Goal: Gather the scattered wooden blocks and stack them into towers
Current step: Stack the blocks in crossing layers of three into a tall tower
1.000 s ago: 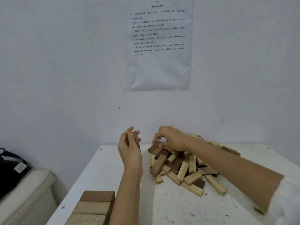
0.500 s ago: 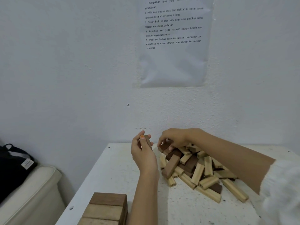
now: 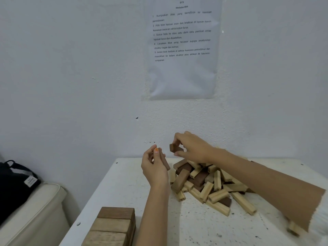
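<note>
Nearest, at the bench's (image 3: 124, 189) front left corner: one started tower (image 3: 113, 226), top layer of three blocks side by side, the far one darker than the other two. Lower layers show only as an edge on the right side, count unclear. Near right, one pale loose block (image 3: 292, 230) blurred by the bench edge, partly hidden under the right forearm. Mid-bench: one heap of blocks (image 3: 209, 187), crossed and overlapping, too tangled for a true count. Most are pale, and at least four are dark brown. Two hands are in view, each with one dark block. Left hand (image 3: 154, 168) is raised just left of the heap, fingers curled round a dark block (image 3: 165, 163) that stands tilted, its lower end poking out below the thumb toward the heap. Right hand (image 3: 194, 148) is above the heap's far top, thumb and fingertips pinching a second dark block (image 3: 175, 148) by one end. That block is lifted clear of the heap, its free end pointing left toward the other hand. The two held blocks are near each other, not touching. Off the bench to the left: one black bag (image 3: 16, 181) on a cream cushioned seat (image 3: 39, 210). Farthest: one printed sheet (image 3: 182, 73) on the white wall (image 3: 71, 68), five numbered lines.
</note>
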